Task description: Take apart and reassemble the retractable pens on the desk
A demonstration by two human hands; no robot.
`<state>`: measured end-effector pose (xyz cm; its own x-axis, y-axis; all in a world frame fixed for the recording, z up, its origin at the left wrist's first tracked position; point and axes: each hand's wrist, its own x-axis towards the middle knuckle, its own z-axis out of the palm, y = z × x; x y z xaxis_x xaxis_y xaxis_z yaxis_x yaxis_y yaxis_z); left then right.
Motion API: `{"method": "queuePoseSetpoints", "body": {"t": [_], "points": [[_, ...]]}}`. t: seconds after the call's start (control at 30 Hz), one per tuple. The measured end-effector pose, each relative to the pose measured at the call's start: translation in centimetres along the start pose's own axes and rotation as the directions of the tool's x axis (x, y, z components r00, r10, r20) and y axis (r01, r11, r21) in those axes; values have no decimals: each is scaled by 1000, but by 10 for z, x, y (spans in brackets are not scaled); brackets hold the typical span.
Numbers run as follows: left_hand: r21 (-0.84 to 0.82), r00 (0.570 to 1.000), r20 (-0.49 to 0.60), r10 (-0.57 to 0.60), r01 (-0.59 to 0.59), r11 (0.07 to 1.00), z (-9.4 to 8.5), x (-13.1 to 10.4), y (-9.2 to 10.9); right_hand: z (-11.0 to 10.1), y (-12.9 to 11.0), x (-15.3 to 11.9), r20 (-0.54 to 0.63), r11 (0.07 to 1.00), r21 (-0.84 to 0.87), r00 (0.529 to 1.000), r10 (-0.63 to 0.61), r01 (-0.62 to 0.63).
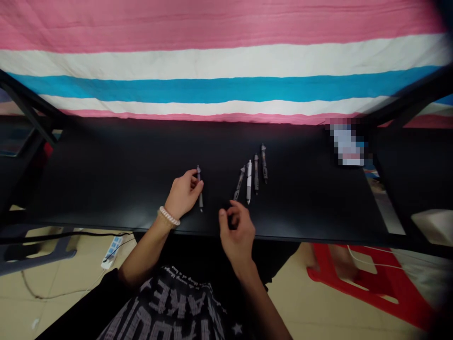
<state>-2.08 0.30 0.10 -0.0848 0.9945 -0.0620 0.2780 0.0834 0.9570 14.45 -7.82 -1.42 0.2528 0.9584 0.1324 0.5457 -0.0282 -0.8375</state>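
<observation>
My left hand, with a pale coiled band at its wrist, pinches a dark pen between thumb and fingers. That pen stands out above and below the grip, its lower tip pointing toward me at the black desk top. My right hand is near the desk's front edge, fingers loosely curled and thumb apart, with nothing visible in them. Just beyond it lies a slanted dark pen, its lower end close to the fingertips. Beside that are a white and grey pen, another dark pen and a further dark pen.
The black desk is backed by a striped pink, white and blue cloth. A pixelated phone-like object lies at the back right. Below are a red stool, a grey stool and a power strip with cables.
</observation>
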Motion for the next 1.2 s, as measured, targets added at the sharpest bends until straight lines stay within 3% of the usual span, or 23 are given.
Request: {"method": "queuePoseSetpoints", "body": {"t": [0.1,0.17,0.23,0.37,0.43,0.5,0.6,0.77,0.87,0.97,1.1,1.2], "points": [[-379,988,98,-121,150,913,4,-12,8,10,-17,-11,289,939,313,956,51,-145],[-525,981,96,-169,194,829,4,-22,14,13,-26,-13,399,862,435,914,73,-259],[-609,978,85,-189,201,767,2,-29,18,14,-31,-13,435,824,476,897,82,-306],[-675,973,10,-231,177,716,-1,-30,19,13,-28,-13,474,852,448,880,31,-272],[-668,968,-72,-242,133,732,3,-29,16,15,-21,-13,416,899,401,909,-10,-174],[-648,955,-159,-251,91,756,8,-28,12,18,-14,-13,260,939,344,961,-98,3],[-665,932,-221,-288,72,743,15,-28,8,20,-8,-9,60,939,300,979,-196,170],[-726,926,-217,-308,58,685,15,-28,3,17,-13,-3,193,885,463,980,-55,-42],[-736,920,-241,-310,35,676,13,-27,0,19,-17,-2,148,879,474,989,-27,-47],[-764,917,-227,-328,42,644,12,-27,-2,22,-18,-3,196,849,508,979,49,-144],[-785,911,-210,-356,60,616,12,-27,-3,26,-16,-6,156,867,491,988,12,-88],[-798,911,-197,-363,66,599,12,-27,-3,28,-15,-7,173,854,504,984,47,-130]]}}
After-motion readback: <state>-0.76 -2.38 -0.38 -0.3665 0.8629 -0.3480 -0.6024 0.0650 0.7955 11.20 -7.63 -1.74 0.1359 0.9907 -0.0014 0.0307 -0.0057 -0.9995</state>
